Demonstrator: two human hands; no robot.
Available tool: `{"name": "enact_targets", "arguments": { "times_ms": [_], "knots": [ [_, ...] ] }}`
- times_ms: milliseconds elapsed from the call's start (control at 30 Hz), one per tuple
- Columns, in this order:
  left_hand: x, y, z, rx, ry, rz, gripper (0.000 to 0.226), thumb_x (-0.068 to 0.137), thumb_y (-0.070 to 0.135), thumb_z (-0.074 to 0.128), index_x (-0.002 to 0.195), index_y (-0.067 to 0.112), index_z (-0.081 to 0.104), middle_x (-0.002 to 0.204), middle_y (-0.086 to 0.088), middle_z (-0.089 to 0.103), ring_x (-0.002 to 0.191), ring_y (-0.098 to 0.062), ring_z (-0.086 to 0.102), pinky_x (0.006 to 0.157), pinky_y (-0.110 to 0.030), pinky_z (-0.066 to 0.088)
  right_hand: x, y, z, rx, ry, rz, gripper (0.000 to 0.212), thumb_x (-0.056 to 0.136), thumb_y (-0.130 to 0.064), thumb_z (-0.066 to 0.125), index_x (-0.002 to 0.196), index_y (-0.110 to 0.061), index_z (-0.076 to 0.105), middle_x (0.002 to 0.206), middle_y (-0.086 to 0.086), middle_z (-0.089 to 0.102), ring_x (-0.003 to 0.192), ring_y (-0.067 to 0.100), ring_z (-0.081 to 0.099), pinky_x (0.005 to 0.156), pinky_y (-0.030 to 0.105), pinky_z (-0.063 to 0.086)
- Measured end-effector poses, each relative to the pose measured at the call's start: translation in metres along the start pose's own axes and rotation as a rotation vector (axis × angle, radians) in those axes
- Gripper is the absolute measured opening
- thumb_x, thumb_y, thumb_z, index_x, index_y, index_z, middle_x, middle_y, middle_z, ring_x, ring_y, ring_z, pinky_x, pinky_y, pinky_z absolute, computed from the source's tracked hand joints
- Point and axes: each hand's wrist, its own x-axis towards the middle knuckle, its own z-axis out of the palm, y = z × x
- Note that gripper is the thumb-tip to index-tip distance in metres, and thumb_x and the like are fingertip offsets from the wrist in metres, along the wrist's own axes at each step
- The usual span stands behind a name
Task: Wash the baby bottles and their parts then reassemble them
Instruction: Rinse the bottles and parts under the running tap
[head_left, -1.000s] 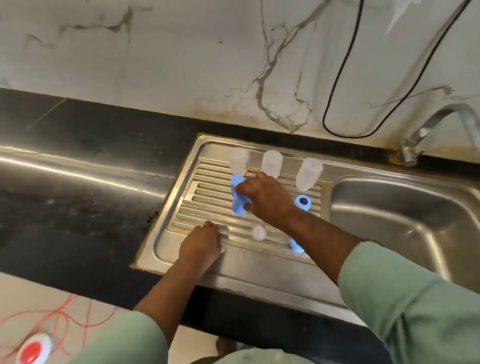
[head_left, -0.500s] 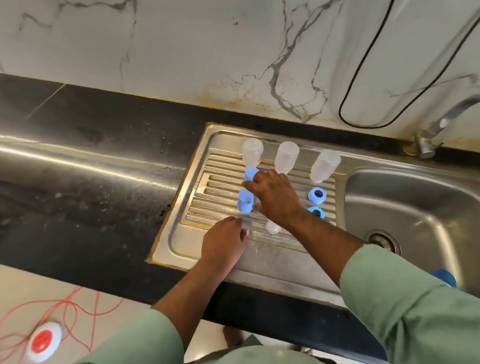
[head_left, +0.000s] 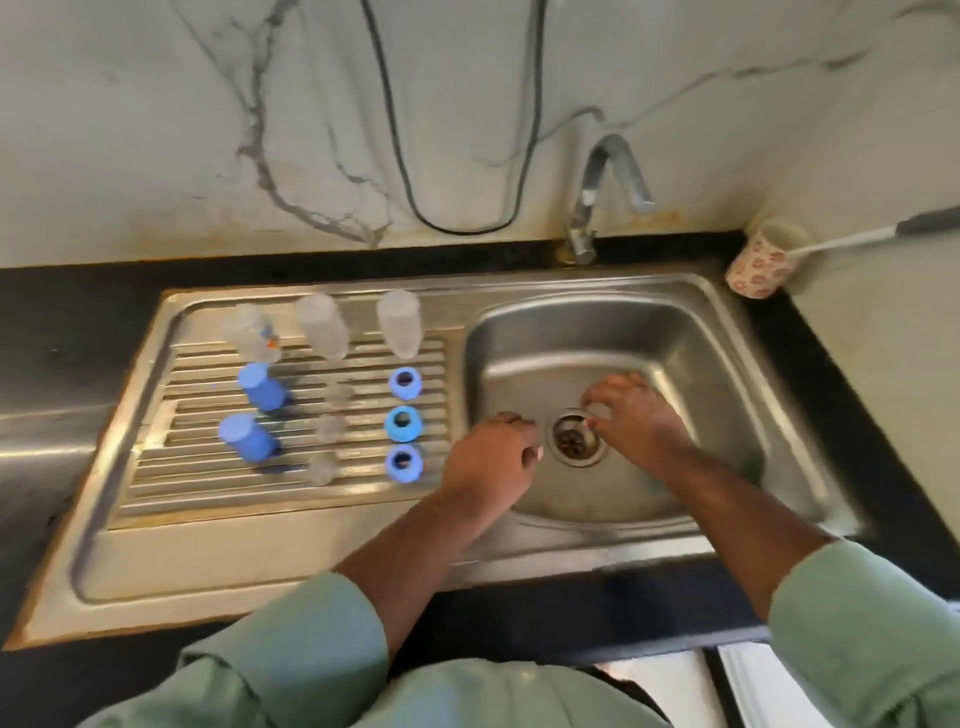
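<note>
Both hands hang over the steel sink basin (head_left: 691, 332) by its drain; the left hand (head_left: 491, 462) is loosely curled, the right hand (head_left: 636, 415) spread, neither holding anything. The washed parts lie left on the ribbed drainboard (head_left: 156, 467): three clear bottles (head_left: 322, 325) far, blue collar rings (head_left: 404, 422) nearest the left hand.

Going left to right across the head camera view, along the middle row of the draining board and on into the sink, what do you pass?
Blue cap → clear teat → blue ring → left hand → drain → right hand.
</note>
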Motion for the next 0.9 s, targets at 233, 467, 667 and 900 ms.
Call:
{"name": "enact_targets", "arguments": {
  "times_ms": [233, 467, 667, 900],
  "knots": [
    [0.076, 0.079, 0.092, 0.058, -0.236, -0.193, 0.044, 0.092, 0.039, 0.061, 0.133, 0.025, 0.058, 0.135, -0.005, 0.060, 0.123, -0.027, 0.056, 0.102, -0.039, 0.047, 0.006, 0.159, 0.010, 0.049, -0.339, 0.095, 0.046, 0.079, -0.005, 0.071, 0.123, -0.012, 0.063, 0.128, 0.011, 0.056, 0.121, 0.027, 0.053, 0.101, 0.028, 0.036],
    [0.099, 0.082, 0.126, 0.058, -0.325, -0.355, 0.072, 0.093, 0.034, 0.061, 0.154, 0.036, 0.022, 0.141, -0.009, 0.054, 0.125, -0.033, 0.054, 0.099, -0.040, 0.048, 0.015, 0.181, 0.048, -0.087, -0.690, 0.011, 0.064, 0.087, -0.011, 0.064, 0.145, -0.025, 0.042, 0.148, 0.009, 0.034, 0.124, 0.035, 0.050, 0.101, 0.037, 0.042],
    [0.136, 0.068, 0.113, -0.053, -0.263, -0.466, 0.058, 0.089, 0.034, 0.066, 0.143, 0.035, 0.047, 0.134, -0.003, 0.062, 0.120, -0.024, 0.058, 0.099, -0.035, 0.049, 0.030, 0.179, 0.067, -0.144, -0.649, -0.101, 0.042, 0.093, -0.017, 0.049, 0.135, -0.017, 0.049, 0.131, 0.011, 0.048, 0.120, 0.035, 0.050, 0.098, 0.039, 0.044],
    [0.243, 0.060, 0.017, -0.366, 0.334, -0.462, 0.036, 0.095, 0.030, 0.064, 0.130, 0.019, 0.062, 0.120, -0.001, 0.066, 0.102, -0.008, 0.057, 0.083, -0.024, 0.044, 0.107, 0.134, 0.044, 0.561, -0.216, 0.054, 0.061, 0.077, -0.016, 0.075, 0.134, -0.018, 0.056, 0.129, 0.004, 0.055, 0.118, 0.023, 0.053, 0.103, 0.032, 0.042]
  ]
}}
